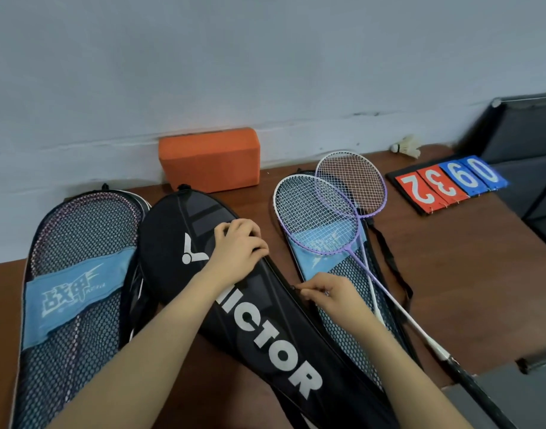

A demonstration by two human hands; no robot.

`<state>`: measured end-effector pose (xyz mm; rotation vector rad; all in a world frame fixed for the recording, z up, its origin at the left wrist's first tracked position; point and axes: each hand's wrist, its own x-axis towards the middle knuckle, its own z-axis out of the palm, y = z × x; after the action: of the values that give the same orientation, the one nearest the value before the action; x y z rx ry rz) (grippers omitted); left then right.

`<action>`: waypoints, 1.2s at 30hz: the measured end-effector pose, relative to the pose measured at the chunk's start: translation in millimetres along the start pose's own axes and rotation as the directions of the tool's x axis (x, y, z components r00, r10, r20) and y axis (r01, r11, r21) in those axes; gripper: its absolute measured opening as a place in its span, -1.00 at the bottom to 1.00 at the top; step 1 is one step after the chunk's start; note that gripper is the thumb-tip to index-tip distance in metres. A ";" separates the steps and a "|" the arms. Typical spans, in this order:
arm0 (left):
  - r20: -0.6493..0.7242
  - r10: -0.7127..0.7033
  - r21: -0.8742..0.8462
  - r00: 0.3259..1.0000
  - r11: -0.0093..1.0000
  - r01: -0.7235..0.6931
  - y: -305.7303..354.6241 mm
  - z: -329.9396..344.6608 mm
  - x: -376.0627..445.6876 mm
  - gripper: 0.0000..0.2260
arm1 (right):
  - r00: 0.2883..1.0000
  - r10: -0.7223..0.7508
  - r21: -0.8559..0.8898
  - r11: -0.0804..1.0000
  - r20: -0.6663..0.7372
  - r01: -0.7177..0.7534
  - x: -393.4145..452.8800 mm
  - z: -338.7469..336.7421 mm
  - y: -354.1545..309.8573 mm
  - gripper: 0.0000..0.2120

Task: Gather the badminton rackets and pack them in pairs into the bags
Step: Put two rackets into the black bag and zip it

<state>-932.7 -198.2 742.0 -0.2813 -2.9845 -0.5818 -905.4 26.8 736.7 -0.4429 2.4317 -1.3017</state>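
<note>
- Running from about eleven o'clock down to five o'clock across the table, the black bag lay with its wide end far from the person and its narrow end near.
- Its zipper edge followed the right-hand side of that long axis, and the zipper pull sat roughly halfway along it.
- The right hand pinched that pull between curled fingertips, so it was plainly the nearer hand to it.
- The left hand lay at about eleven o'clock from the pull, fingers curled over the bag's edge and gripping it, probably to brace the fabric.
- Judging by this, the next pull would have to travel along the bag's long axis; whether toward eleven or five could not be told.
- A white racket and a purple racket lay crossed on a mesh bag at three o'clock, unpacked.
- Another mesh bag at nine o'clock already showed a racket frame inside.
</note>
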 end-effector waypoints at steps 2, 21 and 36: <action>-0.009 -0.005 -0.006 1.000 1.000 0.005 -2.2 4.0 2.8 -0.83 | 0.998 0.064 -0.003 0.998 0.014 -0.064 -20.1 -4.4 10.1 -0.82; 0.268 0.055 0.038 0.962 0.997 -0.068 90.6 71.3 -72.2 -0.75 | 0.990 -0.133 -0.383 0.913 0.039 0.138 -66.1 -7.5 54.4 -0.92; -0.018 -0.047 0.188 0.999 0.981 0.049 92.9 82.6 -75.8 -0.70 | 0.984 -0.034 -0.180 0.981 0.177 0.067 -121.0 -48.1 98.1 -0.90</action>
<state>-844.5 -94.6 690.4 -0.1901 -3.0121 -0.3005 -829.5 165.7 697.8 -0.6435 2.4169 -1.0123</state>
